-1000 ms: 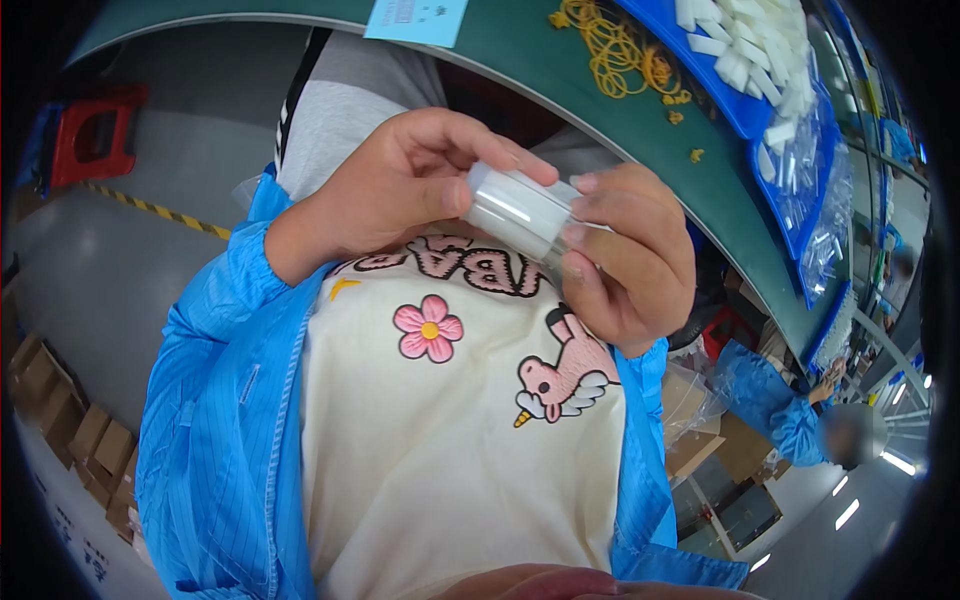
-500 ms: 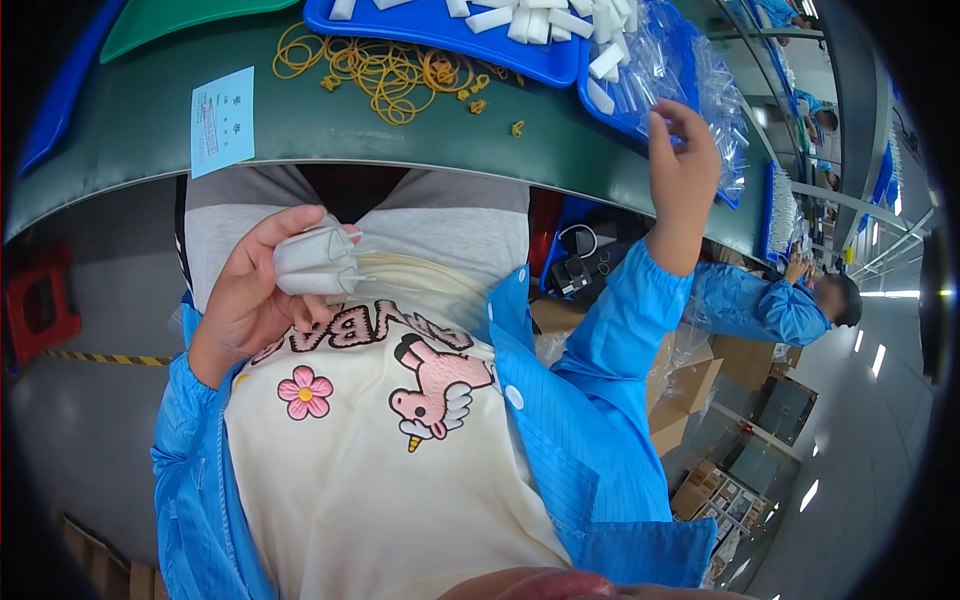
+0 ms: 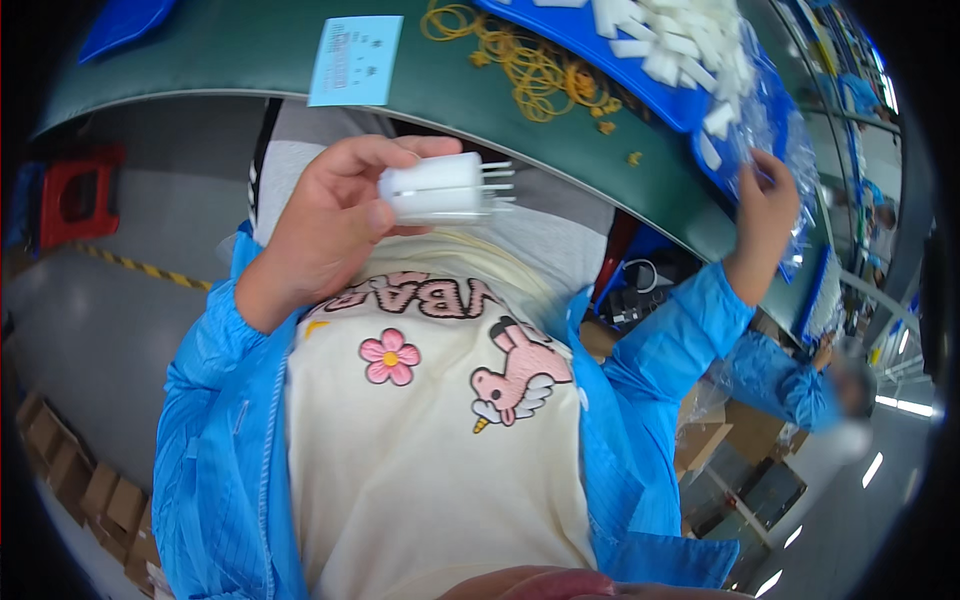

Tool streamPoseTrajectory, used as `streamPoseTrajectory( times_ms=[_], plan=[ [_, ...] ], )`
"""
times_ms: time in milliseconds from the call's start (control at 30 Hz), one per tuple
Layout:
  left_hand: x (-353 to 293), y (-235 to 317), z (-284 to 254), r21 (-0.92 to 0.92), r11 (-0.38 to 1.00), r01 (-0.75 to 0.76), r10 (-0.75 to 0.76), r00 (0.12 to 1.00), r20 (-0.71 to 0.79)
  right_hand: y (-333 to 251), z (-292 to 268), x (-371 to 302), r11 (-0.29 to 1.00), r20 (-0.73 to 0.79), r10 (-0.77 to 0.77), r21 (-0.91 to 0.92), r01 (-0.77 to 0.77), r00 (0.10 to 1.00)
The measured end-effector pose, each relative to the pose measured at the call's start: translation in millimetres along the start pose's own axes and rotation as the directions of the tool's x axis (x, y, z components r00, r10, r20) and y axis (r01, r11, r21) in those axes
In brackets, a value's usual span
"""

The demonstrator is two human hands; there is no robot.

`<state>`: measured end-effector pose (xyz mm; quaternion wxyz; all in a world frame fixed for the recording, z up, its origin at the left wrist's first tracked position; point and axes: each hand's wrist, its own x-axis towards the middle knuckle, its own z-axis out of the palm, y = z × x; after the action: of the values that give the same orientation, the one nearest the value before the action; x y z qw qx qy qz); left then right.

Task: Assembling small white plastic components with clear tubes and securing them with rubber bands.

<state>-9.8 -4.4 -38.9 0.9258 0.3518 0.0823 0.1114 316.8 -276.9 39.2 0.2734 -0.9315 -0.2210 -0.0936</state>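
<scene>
My left hand (image 3: 340,210) is closed around a bundle of white plastic pieces (image 3: 435,188), held above my lap. Thin white prongs stick out of the bundle's right end, and a clear edge shows along its underside. Over at the right, my right hand (image 3: 770,215) has its fingers curled in at the edge of a blue tray (image 3: 705,155) holding clear plastic pieces (image 3: 765,110). The thumb and forefinger bend toward each other there; whatever lies between the tips is too small to make out.
White foam-like blocks (image 3: 675,45) fill a blue tray at the back. Yellow rubber bands (image 3: 540,75) and a light blue printed card (image 3: 356,62) lie on the green table (image 3: 240,50). A red stool (image 3: 80,200) stands left. A co-worker in a blue sleeve (image 3: 765,375) sits at right.
The view has shifted, with the table things further right. My left hand has turned the bundle so its prongs point right. My right hand's fingers have curled in at the clear pieces.
</scene>
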Motion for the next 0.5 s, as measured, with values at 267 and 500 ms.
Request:
streamPoseTrajectory(
  times_ms=[267,500],
  plan=[
    [4,1,-1,0.176,0.979,-0.105,0.093,0.993,0.071,-74,31,-83,0.39,0.058,0.043,0.918,-0.07,0.997],
    [11,-1,-2,0.13,0.976,-0.172,0.147,0.973,0.18,-111,57,-127,0.284,0.27,-0.214,0.937,-0.205,0.939]
  ],
)
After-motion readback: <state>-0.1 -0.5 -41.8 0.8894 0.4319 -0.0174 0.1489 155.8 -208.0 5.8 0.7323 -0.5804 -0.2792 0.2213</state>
